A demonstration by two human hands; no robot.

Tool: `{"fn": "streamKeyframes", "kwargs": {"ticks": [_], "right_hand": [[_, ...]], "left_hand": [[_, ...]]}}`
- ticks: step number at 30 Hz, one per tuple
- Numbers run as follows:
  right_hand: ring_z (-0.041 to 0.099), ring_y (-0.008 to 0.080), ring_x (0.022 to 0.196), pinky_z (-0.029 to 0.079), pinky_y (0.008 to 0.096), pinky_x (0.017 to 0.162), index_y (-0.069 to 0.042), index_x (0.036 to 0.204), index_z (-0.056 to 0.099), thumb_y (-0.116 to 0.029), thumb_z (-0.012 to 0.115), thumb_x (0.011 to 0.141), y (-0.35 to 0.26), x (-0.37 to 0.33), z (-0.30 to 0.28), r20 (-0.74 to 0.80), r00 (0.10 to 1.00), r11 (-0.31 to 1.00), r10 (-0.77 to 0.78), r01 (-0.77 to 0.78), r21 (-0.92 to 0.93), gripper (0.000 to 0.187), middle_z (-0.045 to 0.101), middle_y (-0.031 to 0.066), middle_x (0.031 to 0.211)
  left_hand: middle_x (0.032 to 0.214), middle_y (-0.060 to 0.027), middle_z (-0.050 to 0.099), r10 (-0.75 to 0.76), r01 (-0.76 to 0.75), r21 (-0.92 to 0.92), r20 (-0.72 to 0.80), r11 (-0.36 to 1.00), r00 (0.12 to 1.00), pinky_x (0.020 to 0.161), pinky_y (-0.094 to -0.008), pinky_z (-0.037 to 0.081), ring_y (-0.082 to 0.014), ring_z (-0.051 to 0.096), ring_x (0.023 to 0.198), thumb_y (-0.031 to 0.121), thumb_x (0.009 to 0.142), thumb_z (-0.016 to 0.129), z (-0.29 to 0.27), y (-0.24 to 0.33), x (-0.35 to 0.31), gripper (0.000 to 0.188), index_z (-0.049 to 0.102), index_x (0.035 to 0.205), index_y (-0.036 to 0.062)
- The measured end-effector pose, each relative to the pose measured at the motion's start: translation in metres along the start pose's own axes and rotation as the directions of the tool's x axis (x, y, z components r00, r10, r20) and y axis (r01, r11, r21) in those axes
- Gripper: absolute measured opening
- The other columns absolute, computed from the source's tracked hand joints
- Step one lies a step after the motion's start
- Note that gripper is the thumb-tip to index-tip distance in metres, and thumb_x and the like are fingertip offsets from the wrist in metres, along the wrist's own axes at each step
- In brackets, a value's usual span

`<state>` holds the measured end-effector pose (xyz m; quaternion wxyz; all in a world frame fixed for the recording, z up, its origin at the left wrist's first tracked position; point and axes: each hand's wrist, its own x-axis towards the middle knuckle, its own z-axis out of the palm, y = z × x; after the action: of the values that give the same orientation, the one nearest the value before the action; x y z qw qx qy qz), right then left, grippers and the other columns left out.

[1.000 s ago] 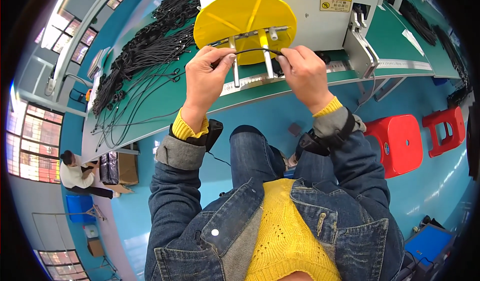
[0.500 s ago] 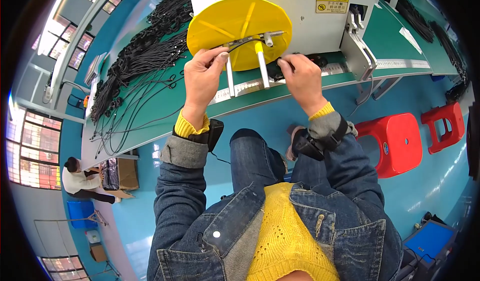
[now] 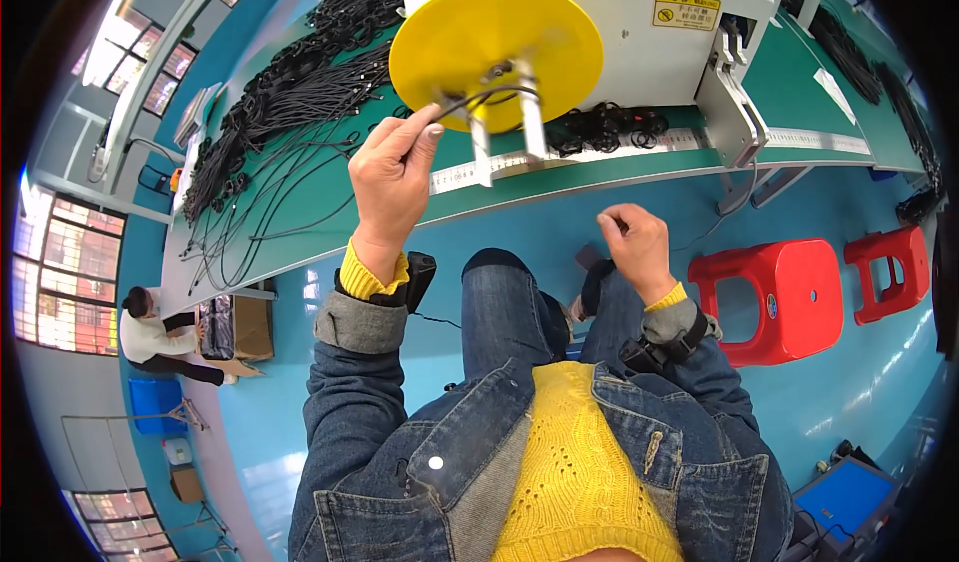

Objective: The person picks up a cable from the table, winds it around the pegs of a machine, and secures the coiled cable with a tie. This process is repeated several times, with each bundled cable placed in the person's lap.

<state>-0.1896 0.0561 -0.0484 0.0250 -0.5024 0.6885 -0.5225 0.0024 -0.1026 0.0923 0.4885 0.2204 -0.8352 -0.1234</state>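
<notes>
My left hand [image 3: 395, 167] is closed, pinching a black cable [image 3: 452, 109] between thumb and fingers. From there the cable runs to a loop around two metal posts [image 3: 532, 127] on a yellow disc [image 3: 425, 47]. The posts and the disc's middle are smeared by motion. This disc sits on the front of a white machine [image 3: 619, 72]. My right hand [image 3: 639, 247] hangs in front of the table edge, fingers curled in, with nothing visible in it and apart from the cable.
Several black cables [image 3: 290, 112] lie heaped on the green table [image 3: 659, 167] at the left. Coiled cables [image 3: 609, 127] rest below the machine, behind a steel ruler [image 3: 689, 139]. A grey metal bracket [image 3: 734, 117] stands right. Red stools [image 3: 799, 302] are on the floor. A person [image 3: 155, 332] sits far left.
My right hand has let go near the disc and drawn back toward me. The posts have turned, and the cable now loops around them. My left hand has shifted slightly left and down.
</notes>
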Motion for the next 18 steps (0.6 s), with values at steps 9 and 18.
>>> {"fn": "streamKeyframes", "kwargs": {"ticks": [9, 18], "right_hand": [[0.057, 0.0187, 0.054, 0.045, 0.0276, 0.051, 0.0, 0.075, 0.062, -0.008, 0.062, 0.075, 0.002, -0.017, 0.005, 0.103, 0.993, 0.998, 0.061, -0.063, 0.014, 0.008, 0.059, 0.0106, 0.063], [0.057, 0.0173, 0.055, 0.045, 0.0269, 0.052, 0.0, 0.075, 0.062, -0.007, 0.062, 0.075, -0.032, 0.006, -0.005, 0.047, 0.997, 0.997, -0.065, 0.063, 0.047, 0.008, 0.06, 0.0103, 0.066]], "left_hand": [[0.062, -0.0055, 0.051, -0.016, 0.018, -0.039, 0.035, 0.999, 0.999, 0.048, -0.0234, 0.038, -0.0124, 0.045, 0.052, 0.006, 0.08, 0.062, -0.002, 0.013, -0.016, 0.019, 0.063, 0.098, 0.0008], [0.075, -0.0113, 0.054, 0.081, -0.08, -0.02, 0.022, 0.997, 0.996, 0.056, -0.0288, 0.043, -0.0203, 0.052, 0.063, 0.004, 0.081, 0.059, 0.012, 0.037, -0.012, 0.02, 0.061, 0.101, -0.0001]]}}
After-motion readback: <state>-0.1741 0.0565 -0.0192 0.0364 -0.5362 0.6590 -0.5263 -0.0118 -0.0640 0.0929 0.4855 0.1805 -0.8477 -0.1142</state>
